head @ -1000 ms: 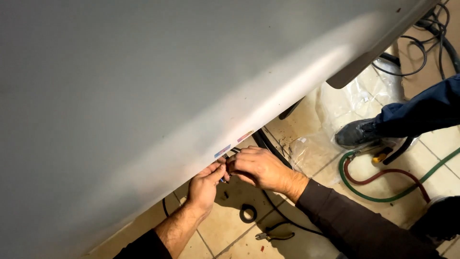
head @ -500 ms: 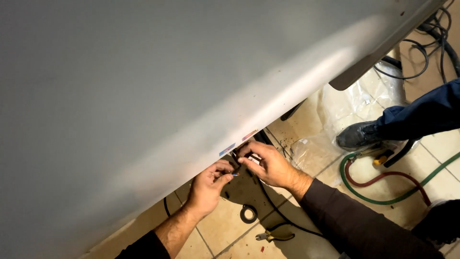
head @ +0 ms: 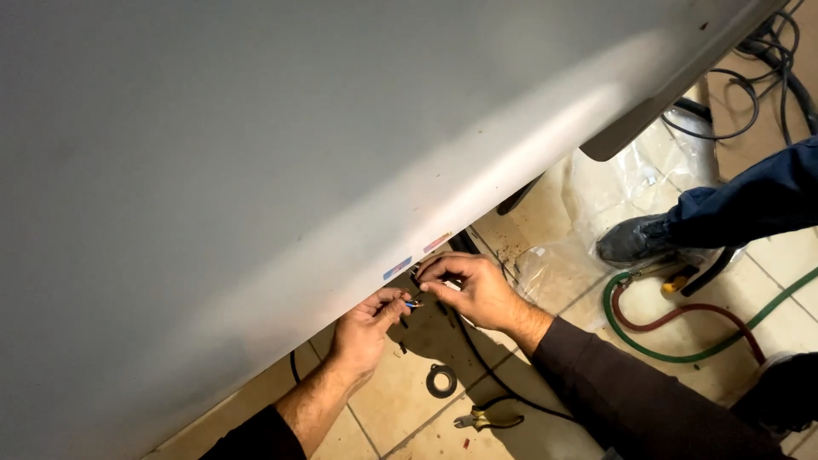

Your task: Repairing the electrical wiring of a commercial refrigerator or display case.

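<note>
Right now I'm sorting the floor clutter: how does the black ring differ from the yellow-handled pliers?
The black ring is a closed round loop, all black; the yellow-handled pliers are long, with dull yellow handles and dark metal jaws. The ring lies nearer the left hand; the pliers lie farther out, beside the right sleeve. Both lie flat on the tiled floor, untouched.

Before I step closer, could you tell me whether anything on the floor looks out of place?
Loose items clutter the tiled floor: pliers and a black ring lie by the forearms, and green and red hoses coil beside another person's shoe, with crumpled clear plastic nearby.
</note>
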